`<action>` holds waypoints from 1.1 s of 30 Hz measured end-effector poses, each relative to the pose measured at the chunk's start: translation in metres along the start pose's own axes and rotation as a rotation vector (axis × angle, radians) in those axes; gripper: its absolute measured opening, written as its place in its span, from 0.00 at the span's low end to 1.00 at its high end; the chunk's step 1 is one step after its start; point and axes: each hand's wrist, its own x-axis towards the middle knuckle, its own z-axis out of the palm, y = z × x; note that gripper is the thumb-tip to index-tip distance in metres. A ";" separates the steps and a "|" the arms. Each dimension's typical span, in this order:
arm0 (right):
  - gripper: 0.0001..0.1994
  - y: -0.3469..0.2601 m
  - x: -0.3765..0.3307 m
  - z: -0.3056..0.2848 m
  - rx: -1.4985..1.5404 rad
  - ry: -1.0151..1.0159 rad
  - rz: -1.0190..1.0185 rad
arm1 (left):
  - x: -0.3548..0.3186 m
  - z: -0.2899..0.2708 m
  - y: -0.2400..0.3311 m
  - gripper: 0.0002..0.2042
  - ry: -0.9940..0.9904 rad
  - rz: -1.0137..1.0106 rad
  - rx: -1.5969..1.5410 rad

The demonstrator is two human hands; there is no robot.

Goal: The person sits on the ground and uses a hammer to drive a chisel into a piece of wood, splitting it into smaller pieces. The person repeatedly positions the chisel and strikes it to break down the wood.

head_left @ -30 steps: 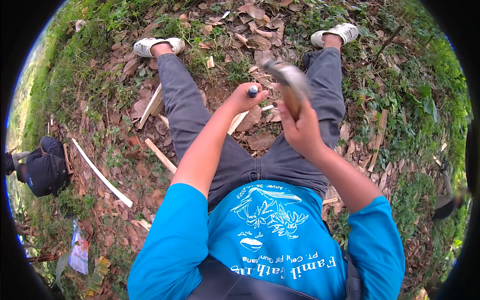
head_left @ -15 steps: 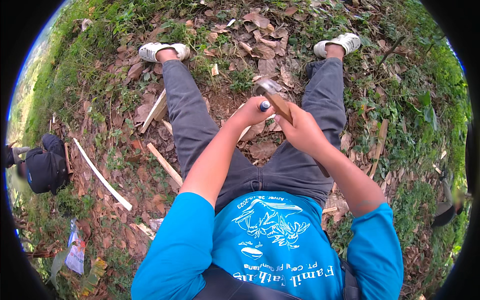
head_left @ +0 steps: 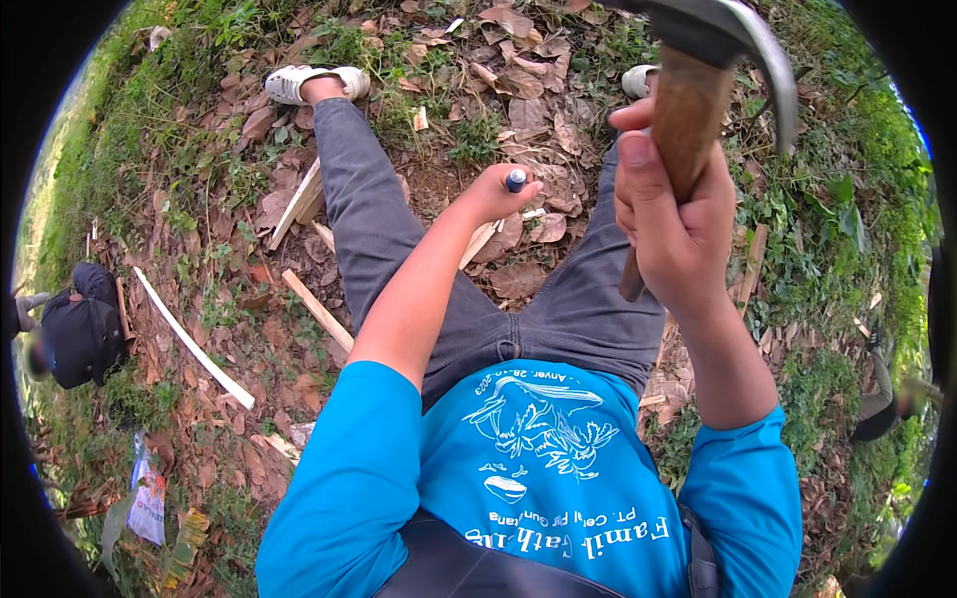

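Leafy ground below; right hand grips raised hammer, left hand closed on blue-capped stake.

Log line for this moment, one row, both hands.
left hand: grips blue-tipped tool, low between legs | right hand: grips hammer by wooden handle, raised near camera | ground: dry leaves, wood strips

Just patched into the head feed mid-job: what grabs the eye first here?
The wooden-handled hammer with a curved steel claw, raised close to the camera at upper right in the right hand, dominates the view. Lower, at centre, the left hand is closed around a small blue-topped rod over pale split wood pieces between the legs. Brown dry leaves cover the ground.
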 end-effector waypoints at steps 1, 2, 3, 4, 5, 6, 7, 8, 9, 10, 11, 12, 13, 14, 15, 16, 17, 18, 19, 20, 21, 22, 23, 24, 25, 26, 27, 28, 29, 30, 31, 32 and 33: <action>0.10 0.007 -0.002 0.001 -0.050 -0.022 -0.005 | -0.001 -0.001 -0.001 0.13 0.003 0.009 0.009; 0.11 0.012 -0.003 0.001 -0.099 -0.043 -0.015 | -0.003 -0.003 -0.003 0.13 0.010 0.021 0.020; 0.11 0.046 -0.013 0.001 -0.237 -0.120 0.073 | 0.001 0.000 -0.002 0.13 0.005 0.043 0.027; 0.12 0.085 -0.022 -0.003 -0.366 -0.194 0.170 | 0.005 0.003 0.001 0.13 0.004 0.022 -0.031; 0.12 0.129 -0.024 -0.023 -0.652 -0.431 0.489 | 0.003 0.014 0.001 0.13 -0.022 0.054 -0.042; 0.12 0.126 -0.023 -0.027 -0.606 -0.371 0.421 | -0.001 0.016 -0.003 0.14 -0.024 0.076 -0.036; 0.12 0.123 -0.024 -0.028 -0.559 -0.310 0.354 | -0.001 0.016 -0.006 0.14 -0.028 0.099 -0.030; 0.11 0.105 -0.017 -0.024 -0.462 -0.236 0.271 | -0.003 0.017 -0.003 0.14 -0.004 0.055 -0.045; 0.11 0.071 -0.015 -0.015 -0.357 -0.180 0.214 | -0.009 0.016 -0.012 0.14 0.035 0.088 -0.014; 0.09 0.044 -0.013 -0.008 -0.146 -0.118 0.293 | -0.013 0.016 -0.011 0.13 0.003 0.015 -0.038; 0.08 0.026 -0.012 -0.008 0.009 -0.076 0.233 | -0.006 0.012 -0.002 0.13 -0.029 -0.024 -0.052; 0.09 0.026 -0.017 -0.006 0.041 -0.031 0.155 | -0.002 0.010 -0.002 0.13 -0.048 -0.018 -0.025; 0.09 0.038 -0.021 -0.005 -0.037 -0.073 0.172 | 0.000 0.009 -0.003 0.12 -0.039 0.008 -0.016; 0.10 0.050 -0.025 -0.004 -0.114 -0.116 0.181 | 0.001 0.008 -0.006 0.11 -0.033 0.033 -0.004; 0.10 0.079 -0.030 -0.009 -0.315 -0.230 0.291 | 0.004 0.013 -0.007 0.10 -0.041 0.067 0.000; 0.11 0.110 -0.035 -0.012 -0.505 -0.355 0.400 | 0.003 0.015 -0.012 0.10 -0.015 -0.013 -0.077; 0.12 0.138 -0.038 -0.029 -0.700 -0.556 0.579 | -0.003 0.020 -0.020 0.08 -0.037 0.022 -0.008; 0.12 0.137 -0.042 -0.032 -0.631 -0.549 0.545 | -0.006 0.014 -0.028 0.07 -0.042 0.056 0.077; 0.12 0.133 -0.051 -0.031 -0.563 -0.543 0.510 | -0.005 0.007 -0.036 0.06 -0.048 0.089 0.162; 0.14 0.127 -0.057 -0.026 -0.421 -0.400 0.363 | -0.010 0.011 -0.040 0.06 0.039 0.153 0.054; 0.15 0.111 -0.050 -0.025 -0.346 -0.352 0.469 | -0.011 0.007 -0.028 0.08 -0.049 -0.045 -0.010; 0.14 0.108 -0.056 -0.019 -0.213 -0.276 0.487 | -0.020 0.013 -0.024 0.09 -0.065 -0.028 0.032; 0.14 0.106 -0.051 -0.013 -0.083 -0.194 0.465 | -0.017 0.009 -0.021 0.11 -0.066 0.016 0.096; 0.13 0.106 -0.047 -0.008 -0.039 -0.161 0.490 | -0.015 0.007 -0.019 0.12 -0.064 0.015 0.117; 0.13 0.109 -0.043 -0.005 0.006 -0.130 0.516 | -0.015 0.005 -0.016 0.13 -0.061 0.013 0.138; 0.13 0.115 -0.043 -0.002 0.016 -0.113 0.533 | -0.019 0.008 -0.016 0.15 -0.065 0.006 0.154; 0.13 0.122 -0.043 -0.001 0.023 -0.090 0.549 | -0.024 0.014 -0.011 0.13 -0.071 0.049 0.138; 0.12 0.136 -0.045 0.001 -0.004 -0.086 0.549 | -0.030 0.022 -0.007 0.12 -0.076 0.091 0.122; 0.12 0.151 -0.045 0.002 -0.030 -0.087 0.544 | -0.032 0.027 -0.003 0.11 -0.074 0.132 0.110; 0.17 0.164 -0.048 0.005 -0.021 -0.088 0.562 | -0.035 0.036 -0.012 0.10 -0.078 0.098 0.153; 0.19 0.183 -0.050 0.010 -0.079 -0.103 0.538 | -0.042 0.041 -0.023 0.10 -0.055 0.116 0.163; 0.21 0.205 -0.053 0.013 -0.141 -0.110 0.520 | -0.048 0.048 -0.029 0.10 -0.042 0.135 0.166; 0.24 0.212 -0.050 0.019 -0.196 -0.131 0.500 | -0.058 0.052 -0.041 0.10 -0.017 0.144 0.174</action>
